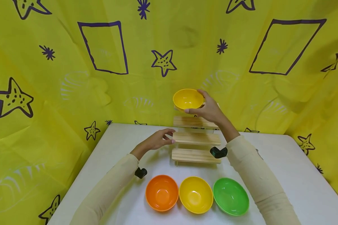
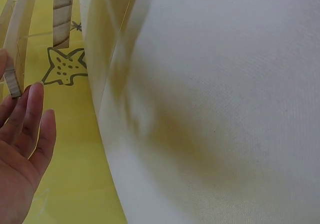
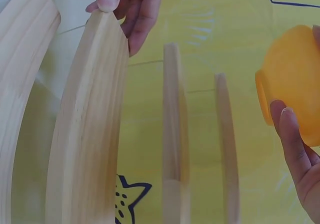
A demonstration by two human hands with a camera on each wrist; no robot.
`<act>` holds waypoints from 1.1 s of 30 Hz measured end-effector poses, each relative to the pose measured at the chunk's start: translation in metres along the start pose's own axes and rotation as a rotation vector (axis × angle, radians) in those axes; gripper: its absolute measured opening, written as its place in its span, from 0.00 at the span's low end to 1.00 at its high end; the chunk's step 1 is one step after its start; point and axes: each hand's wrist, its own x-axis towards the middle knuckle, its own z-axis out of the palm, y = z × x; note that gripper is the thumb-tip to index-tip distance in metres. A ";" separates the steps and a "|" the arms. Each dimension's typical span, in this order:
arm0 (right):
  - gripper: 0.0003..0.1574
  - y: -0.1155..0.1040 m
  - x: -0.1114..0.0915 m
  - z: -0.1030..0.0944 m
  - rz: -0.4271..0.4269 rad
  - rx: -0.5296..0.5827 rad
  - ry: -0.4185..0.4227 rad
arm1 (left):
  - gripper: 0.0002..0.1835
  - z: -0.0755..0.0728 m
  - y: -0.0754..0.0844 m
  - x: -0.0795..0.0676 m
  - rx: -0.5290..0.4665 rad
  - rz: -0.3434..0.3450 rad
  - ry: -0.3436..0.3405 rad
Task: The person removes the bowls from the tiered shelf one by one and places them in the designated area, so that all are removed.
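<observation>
My right hand (image 1: 207, 107) grips a small yellow bowl (image 1: 188, 98) by its right side, the bowl tilted with its inside toward the head camera. In the right wrist view the bowl (image 3: 295, 84) shows its outside and foot ring, level with the far end of the steps. A stepped wooden rack (image 1: 196, 138) stands below it, its topmost step partly hidden by the bowl and hand. My left hand (image 1: 158, 139) pinches the left end of one middle step (image 3: 92, 114), thumb on one face and fingers on the other.
Along the table's near side sit an orange bowl (image 1: 161, 193), a second yellow bowl (image 1: 196, 195) and a green bowl (image 1: 231, 197), side by side in a row. A yellow patterned cloth (image 1: 146, 84) hangs behind and at both sides of the white table (image 1: 121, 140).
</observation>
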 end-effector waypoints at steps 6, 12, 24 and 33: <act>0.69 -0.003 -0.014 -0.008 -0.028 -0.046 0.000 | 0.30 0.000 0.000 0.000 0.016 0.001 0.007; 0.69 -0.001 -0.029 -0.017 -0.023 -0.057 0.000 | 0.30 0.001 -0.001 0.001 0.014 0.001 -0.001; 0.70 -0.001 -0.057 -0.031 -0.062 -0.092 -0.030 | 0.31 0.001 -0.002 0.000 0.011 0.009 0.010; 0.70 -0.001 -0.073 -0.034 -0.095 -0.119 -0.034 | 0.30 0.002 -0.002 0.000 0.004 0.019 0.006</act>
